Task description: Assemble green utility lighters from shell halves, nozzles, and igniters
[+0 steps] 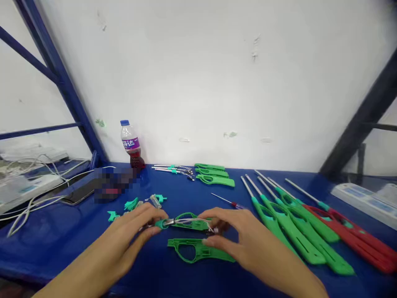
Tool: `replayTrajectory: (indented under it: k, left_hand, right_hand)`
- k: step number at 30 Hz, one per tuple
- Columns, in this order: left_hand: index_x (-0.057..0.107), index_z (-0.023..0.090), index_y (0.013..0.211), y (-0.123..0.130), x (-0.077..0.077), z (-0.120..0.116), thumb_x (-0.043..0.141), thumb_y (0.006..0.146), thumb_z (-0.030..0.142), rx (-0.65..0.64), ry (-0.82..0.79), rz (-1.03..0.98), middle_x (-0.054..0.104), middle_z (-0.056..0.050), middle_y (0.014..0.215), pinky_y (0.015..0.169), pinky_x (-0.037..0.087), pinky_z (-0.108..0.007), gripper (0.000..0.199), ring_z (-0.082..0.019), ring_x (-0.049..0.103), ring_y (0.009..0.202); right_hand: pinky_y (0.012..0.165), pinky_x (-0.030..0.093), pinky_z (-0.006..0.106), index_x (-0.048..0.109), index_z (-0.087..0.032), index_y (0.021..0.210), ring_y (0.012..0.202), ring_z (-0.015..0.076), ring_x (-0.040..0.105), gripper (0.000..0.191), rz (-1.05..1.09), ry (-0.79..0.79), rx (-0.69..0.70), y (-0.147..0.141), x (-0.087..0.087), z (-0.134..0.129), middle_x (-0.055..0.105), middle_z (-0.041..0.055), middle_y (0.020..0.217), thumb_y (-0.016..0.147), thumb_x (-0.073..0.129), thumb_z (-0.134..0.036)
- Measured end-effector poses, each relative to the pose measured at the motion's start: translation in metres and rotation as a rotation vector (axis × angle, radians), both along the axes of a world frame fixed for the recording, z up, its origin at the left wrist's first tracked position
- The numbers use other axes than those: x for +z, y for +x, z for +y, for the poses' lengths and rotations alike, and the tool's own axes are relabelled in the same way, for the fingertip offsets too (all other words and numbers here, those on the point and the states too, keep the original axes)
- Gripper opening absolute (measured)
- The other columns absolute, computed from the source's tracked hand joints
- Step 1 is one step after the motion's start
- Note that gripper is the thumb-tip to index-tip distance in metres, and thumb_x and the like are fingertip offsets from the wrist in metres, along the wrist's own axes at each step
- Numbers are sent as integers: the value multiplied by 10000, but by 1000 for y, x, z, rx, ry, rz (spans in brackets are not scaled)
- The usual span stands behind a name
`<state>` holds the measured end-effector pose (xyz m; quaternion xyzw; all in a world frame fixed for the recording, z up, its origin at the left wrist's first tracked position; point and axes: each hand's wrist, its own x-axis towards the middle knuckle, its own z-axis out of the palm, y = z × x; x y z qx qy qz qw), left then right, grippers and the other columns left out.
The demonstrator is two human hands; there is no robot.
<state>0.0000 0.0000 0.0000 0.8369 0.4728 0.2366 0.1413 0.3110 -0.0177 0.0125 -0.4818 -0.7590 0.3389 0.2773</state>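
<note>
My left hand (139,223) pinches a metal lighter tube (169,222) by its teal collar. Thin pale wires (194,220) run from the tube to my right hand (234,231), whose thumb and fingers close around their far end and a small dark part there. Much of that part is hidden by the fingers. Beneath the tube lies one green lighter handle half (189,224), partly covered by my hands. Nearer to me rests another green handle half (189,250) with a trigger loop, its inner side up; my right thumb overlaps it.
Assembled green lighters (297,231) and red lighters (362,238) lie at right. A screwdriver (231,203), green handle pieces (215,180) and wired tubes (173,169) lie behind. Teal parts (132,203), a phone (85,191), a bottle (130,142) and cables (29,207) occupy the left.
</note>
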Motion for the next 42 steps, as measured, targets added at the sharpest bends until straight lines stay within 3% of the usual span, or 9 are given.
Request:
replayTrajectory:
  k: [4,9,15,22,30,36,42]
  left_hand:
    - [646,375,1259,2,-5,-1,507,1119,402,-8,-2,0,706,41,1229,967,473,-271,199,-202,662,1144]
    - [621,372,1266,8,0,-6,481,1140,263,-103,-34,-67,664,54,1201,968,466,-217,218,-140,642,1114]
    - [600,407,1334,18,3,-13,498,1137,201,-168,-74,-107,641,63,1235,1008,464,-181,303,-111,637,1143]
    - [574,451,1434,24,1,-17,477,1132,145,-194,-27,-134,616,45,1279,1020,481,-183,441,-116,629,1172]
    - [521,477,1494,25,-2,-14,421,1150,143,-217,-50,-95,653,67,1251,983,488,-173,489,-87,649,1127]
    - [606,457,1413,31,2,-17,586,1112,237,-184,-4,-110,689,84,1222,993,481,-148,373,-87,678,1115]
    - [655,418,1344,27,-1,-15,584,1104,206,-194,50,-99,738,85,1223,994,507,-148,328,-104,710,1127]
  right_hand:
    - [919,470,244,703,-504,1263,1031,144,699,302,-32,-6,-24,-5,0,0,771,-134,1084,985,754,-398]
    - [929,484,280,669,-499,1331,1030,179,712,396,-78,30,-39,-17,-6,5,767,-103,1096,968,771,-377]
    - [922,485,277,722,-444,1208,1077,171,719,228,-83,115,39,-29,-8,4,768,-110,1170,997,740,-356]
    - [861,473,304,735,-353,1094,971,169,718,79,-97,268,54,-35,-14,4,783,-103,1058,1047,678,-325]
    - [845,442,313,712,-306,1057,894,148,715,95,-63,418,97,-33,-14,5,778,-102,1003,1038,682,-218]
    - [837,436,315,702,-301,1052,882,141,719,120,-67,455,103,-30,-11,5,777,-106,1000,1038,672,-186]
    - [825,417,326,695,-309,1049,863,143,706,121,-88,478,95,-30,-15,5,770,-112,989,1041,669,-191]
